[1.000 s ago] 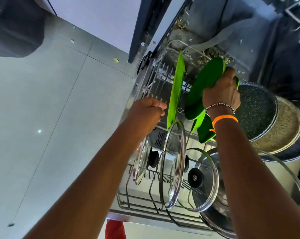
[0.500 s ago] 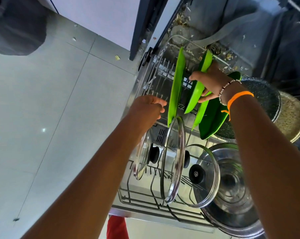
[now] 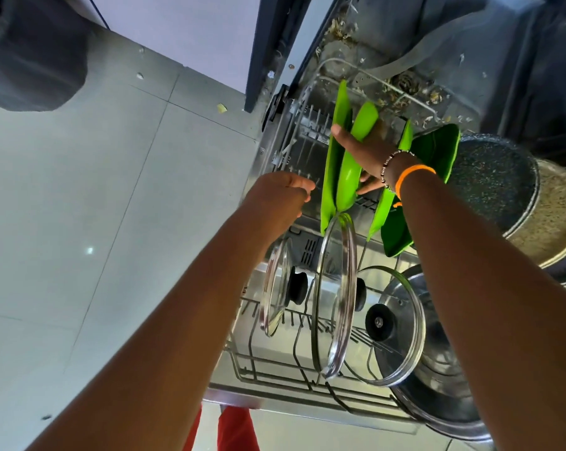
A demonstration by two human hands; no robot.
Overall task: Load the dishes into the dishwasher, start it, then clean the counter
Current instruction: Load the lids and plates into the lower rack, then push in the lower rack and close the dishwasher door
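Note:
The dishwasher's lower rack (image 3: 275,374) is pulled out below me. My right hand (image 3: 364,151) grips a round green plate (image 3: 353,174) on edge, right beside a flat green plate (image 3: 332,164) that stands in the tines. Two more green plates (image 3: 437,151) lean to the right of my wrist. My left hand (image 3: 283,193) hovers at the rack's left side with fingers curled and holds nothing. Three glass lids (image 3: 335,297) with black knobs stand upright in the near half of the rack.
A steel pot (image 3: 437,395) sits at the rack's near right. Speckled pans (image 3: 496,187) are stacked at the right. Food scraps litter the dishwasher tub floor (image 3: 405,83). Grey tiled floor (image 3: 80,222) spreads to the left; a dark bin (image 3: 31,50) stands at top left.
My right hand has carried the round green plate leftward and down between the standing plates, turning it on edge beside the flat green one. My left hand has hardly moved.

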